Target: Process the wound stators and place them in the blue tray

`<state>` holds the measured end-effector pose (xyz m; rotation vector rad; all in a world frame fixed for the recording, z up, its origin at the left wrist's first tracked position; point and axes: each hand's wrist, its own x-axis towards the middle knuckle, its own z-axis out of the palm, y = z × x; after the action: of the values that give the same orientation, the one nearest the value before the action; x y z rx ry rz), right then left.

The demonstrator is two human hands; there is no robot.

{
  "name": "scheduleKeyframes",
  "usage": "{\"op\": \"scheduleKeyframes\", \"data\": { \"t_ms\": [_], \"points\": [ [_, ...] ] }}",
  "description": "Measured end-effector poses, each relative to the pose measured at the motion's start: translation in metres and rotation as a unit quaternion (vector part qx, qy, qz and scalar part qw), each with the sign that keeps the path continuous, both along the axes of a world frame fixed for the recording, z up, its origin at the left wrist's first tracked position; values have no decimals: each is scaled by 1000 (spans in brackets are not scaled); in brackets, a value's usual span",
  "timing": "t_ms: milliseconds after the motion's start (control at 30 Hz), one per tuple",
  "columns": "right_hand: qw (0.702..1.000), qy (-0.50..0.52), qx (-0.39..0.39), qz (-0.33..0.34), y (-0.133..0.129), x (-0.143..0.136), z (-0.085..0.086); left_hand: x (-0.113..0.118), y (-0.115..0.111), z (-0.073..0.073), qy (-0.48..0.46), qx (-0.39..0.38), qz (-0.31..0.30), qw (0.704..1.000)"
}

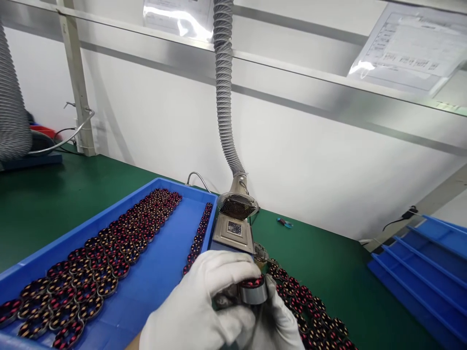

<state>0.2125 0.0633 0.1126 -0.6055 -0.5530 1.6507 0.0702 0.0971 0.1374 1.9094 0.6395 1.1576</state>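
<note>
In front of me both hands, in white gloves, are closed around a ring-shaped part [253, 291] with a smooth grey metal rim and red and black segments inside. My left hand [200, 306] curls its fingers round the left side of it, over a dark gap where I cannot make out whether another part sits. My right hand [280, 316] grips its right edge, mostly low in the view. Similar rings [306, 306] lie in a loose heap on the green table just right of my hands.
A long blue tray [146, 287] at left holds rows of such rings. Beyond my hands stands a metal device with a square plate [233, 231], under a grey fume hose [224, 87]. A small teal tool [284, 222] lies behind; stacked blue trays [423, 277] stand at right.
</note>
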Motion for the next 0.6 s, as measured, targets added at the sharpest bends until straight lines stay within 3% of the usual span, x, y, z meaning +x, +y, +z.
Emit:
{"op": "scheduleKeyframes", "data": {
  "t_ms": [67,233,333,433,500,600],
  "points": [
    [1000,-14,13,-2,0,0,-4,1,2,-2,-39,30,-9,999],
    [999,-39,27,-21,3,-4,-12,1,11,-6,-123,-105,-52,986],
    [998,-43,33,-25,5,-5,-14,6,14,-9,-219,-190,-63,955],
    [998,-40,36,-15,5,-1,-12,6,14,-8,-311,-246,-8,918],
    [999,-33,36,2,3,1,-8,2,13,-3,-301,-236,32,923],
    [999,-8,30,21,0,1,-2,-4,9,5,-153,-227,21,962]
  ]
}}
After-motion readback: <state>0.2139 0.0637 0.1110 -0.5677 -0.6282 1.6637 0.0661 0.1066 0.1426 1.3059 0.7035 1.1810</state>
